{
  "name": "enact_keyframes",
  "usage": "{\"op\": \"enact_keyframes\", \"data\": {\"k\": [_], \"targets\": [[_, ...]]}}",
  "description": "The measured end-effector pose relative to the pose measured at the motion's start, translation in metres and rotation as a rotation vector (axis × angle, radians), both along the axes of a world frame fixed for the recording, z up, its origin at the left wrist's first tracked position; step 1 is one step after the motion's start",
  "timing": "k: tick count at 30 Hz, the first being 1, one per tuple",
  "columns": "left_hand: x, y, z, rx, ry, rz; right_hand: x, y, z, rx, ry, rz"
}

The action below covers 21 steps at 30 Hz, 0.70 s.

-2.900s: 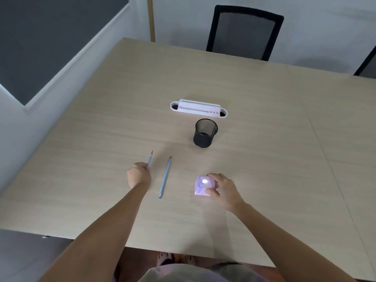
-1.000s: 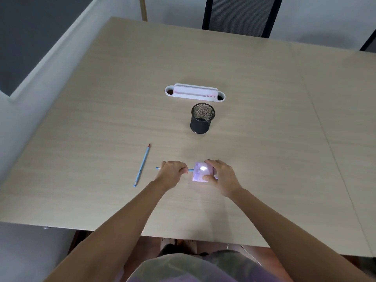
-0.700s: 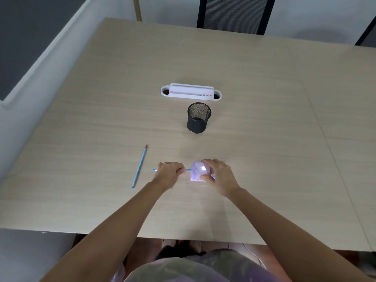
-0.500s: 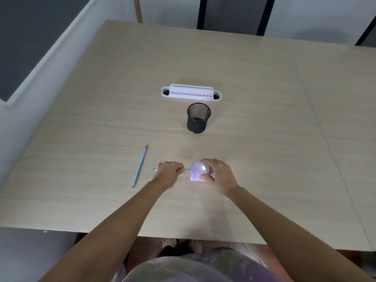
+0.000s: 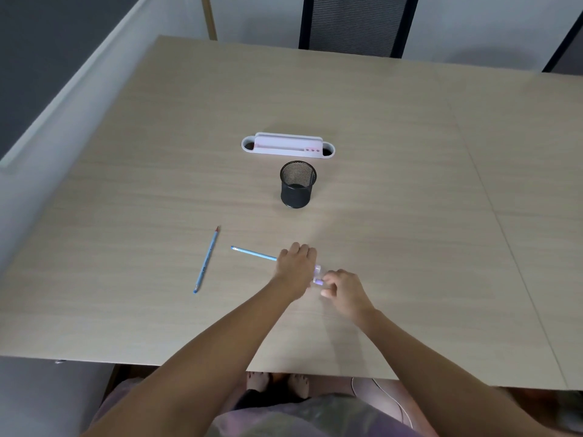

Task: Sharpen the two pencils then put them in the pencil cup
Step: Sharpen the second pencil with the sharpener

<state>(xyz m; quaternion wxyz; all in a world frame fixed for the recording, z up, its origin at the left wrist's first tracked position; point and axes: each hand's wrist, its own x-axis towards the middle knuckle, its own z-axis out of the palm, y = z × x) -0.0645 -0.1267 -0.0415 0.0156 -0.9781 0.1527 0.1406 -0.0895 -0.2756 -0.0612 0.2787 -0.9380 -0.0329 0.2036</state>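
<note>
A blue pencil [image 5: 254, 254] sticks out to the left from under my left hand [image 5: 296, 265], which is closed around it and lies over the pale purple sharpener [image 5: 317, 270]. Only a small corner of the sharpener shows between my hands. My right hand [image 5: 344, 291] is just right of it, its fingertips pinched on a small purple part at the sharpener's right side. The second blue pencil [image 5: 206, 259] lies loose on the table to the left, red tip pointing away. The black mesh pencil cup [image 5: 297, 184] stands upright beyond my hands, with nothing showing inside.
A white and pink desk organiser [image 5: 287, 146] lies behind the cup. The wooden table [image 5: 410, 184] has its near edge just below my forearms. A black chair [image 5: 353, 25] stands at the far side, and a wall runs along the left.
My left hand slid right over the sharpener, leaving the pencil angled. My right hand came off the sharpener's top and now pinches its right side.
</note>
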Motion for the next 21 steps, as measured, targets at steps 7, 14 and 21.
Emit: {"op": "enact_keyframes", "data": {"k": [7,14,21], "targets": [[0.003,-0.013,-0.002,0.123,0.017,0.082,0.005,0.006,-0.013,0.006,-0.103,0.016],[0.007,-0.014,-0.003,0.124,0.018,0.099,0.014,0.003,-0.013,0.055,-0.144,0.144],[0.001,-0.018,-0.006,0.125,-0.022,0.142,0.012,-0.015,0.029,0.143,-0.211,0.244]]}}
